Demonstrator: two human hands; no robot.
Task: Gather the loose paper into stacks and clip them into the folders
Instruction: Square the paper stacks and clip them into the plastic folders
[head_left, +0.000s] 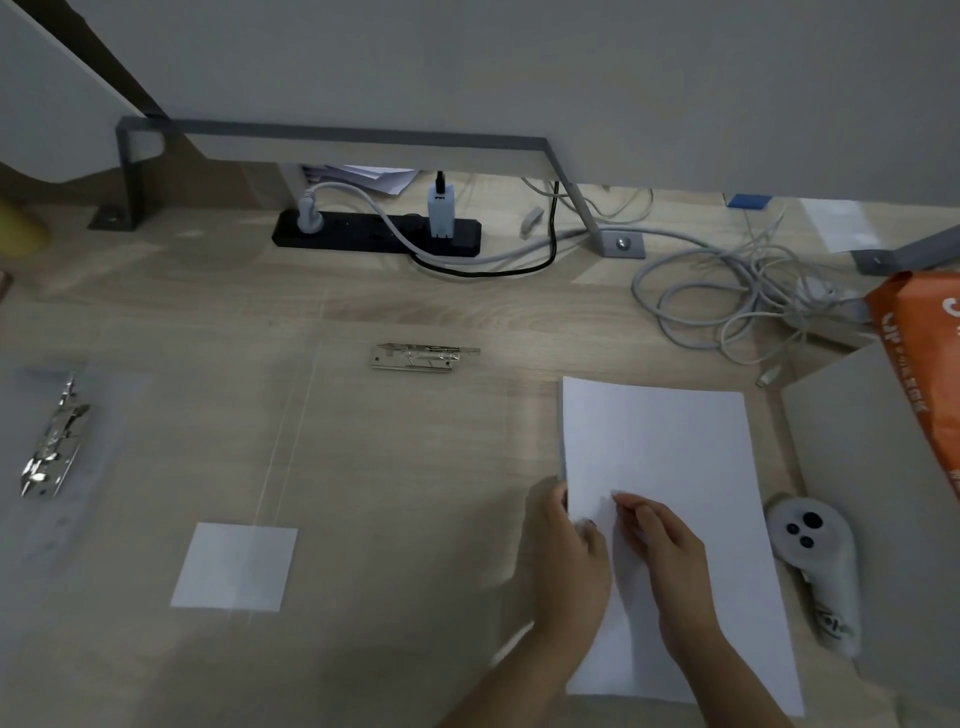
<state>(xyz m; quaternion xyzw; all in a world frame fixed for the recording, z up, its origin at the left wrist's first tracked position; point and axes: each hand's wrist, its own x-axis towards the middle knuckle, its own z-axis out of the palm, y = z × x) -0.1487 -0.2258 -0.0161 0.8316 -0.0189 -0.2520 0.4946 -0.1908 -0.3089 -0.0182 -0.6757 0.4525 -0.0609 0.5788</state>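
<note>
Left hand (571, 545) pinching, right hand (662, 545) pressing flat, you're squaring the lower-right white paper stack (670, 447); next, reach the silver metal folder clip (423, 356).

A black power strip (376, 234) lies far back on the wooden desk (415, 296). A white charger (439, 213) is plugged into it. Grey cables (763, 283) sit in a messy pile at the far right. An orange bag (922, 338) is at the right edge. A white controller (815, 561) lies near, on the right.

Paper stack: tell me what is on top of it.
Left hand grips the paper stack at its edge; right hand rests on top. Underneath is hidden.
</note>
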